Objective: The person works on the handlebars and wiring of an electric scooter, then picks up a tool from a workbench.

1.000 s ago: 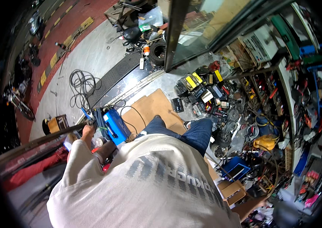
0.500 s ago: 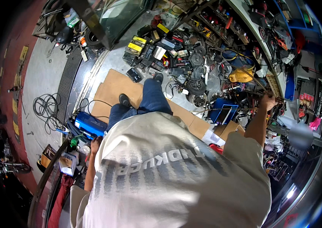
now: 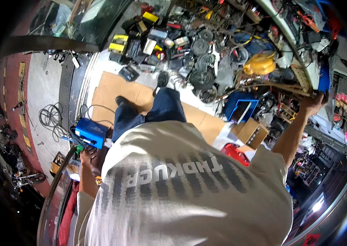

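My right arm stretches out to the right. My right hand is at the edge of the cluttered shelving, its fingers curled down; what they grip, if anything, is hidden. Close by it, a long thin brown rod ends beside a tan slatted piece. At my left side, my left hand hangs low beside a blue box-shaped machine and a small green thing. Its fingers are too small and blurred to read.
Flattened cardboard lies under my feet. Ahead are batteries with yellow tops and several wheel-like parts. To the right stand a blue crate, an open cardboard box and a red case. Coiled black cable lies left.
The whole view has shifted. My right hand has reached farther right and slightly up. My left hand has moved left, to just below the blue machine.
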{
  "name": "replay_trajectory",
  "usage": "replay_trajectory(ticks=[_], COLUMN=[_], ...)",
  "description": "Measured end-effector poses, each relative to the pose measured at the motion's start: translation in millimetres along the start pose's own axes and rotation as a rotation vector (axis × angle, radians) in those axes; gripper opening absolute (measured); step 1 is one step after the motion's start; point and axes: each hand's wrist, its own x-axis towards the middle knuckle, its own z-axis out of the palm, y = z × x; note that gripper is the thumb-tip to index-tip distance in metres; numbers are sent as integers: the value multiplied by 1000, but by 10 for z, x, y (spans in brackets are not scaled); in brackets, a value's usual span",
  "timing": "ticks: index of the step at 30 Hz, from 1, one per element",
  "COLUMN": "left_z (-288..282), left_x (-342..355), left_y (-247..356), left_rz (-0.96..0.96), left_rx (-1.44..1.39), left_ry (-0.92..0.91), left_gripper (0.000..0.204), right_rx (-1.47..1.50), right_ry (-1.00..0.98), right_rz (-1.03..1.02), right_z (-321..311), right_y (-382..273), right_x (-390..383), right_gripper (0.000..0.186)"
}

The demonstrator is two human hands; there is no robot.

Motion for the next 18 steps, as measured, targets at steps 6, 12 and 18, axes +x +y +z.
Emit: replay_trajectory(ticks=[6,12,18], left_z=[1264,1850,2446], left_x=[-563,-898,-557], left_y=[371,1008,1791], left_rz=[-5,93,373], left_rx=[21,108,-25], left_ry=[-22,67,-43], left_gripper=[41,32,27], right_rx=[107,-53,-77], right_ry=[93,-99,-926], right_rz=[48,196,571], right_z=[-137,167,156], right_y=[480,423,579], right_x=[-84,-1024,-3308], right_gripper=[33,43,55])
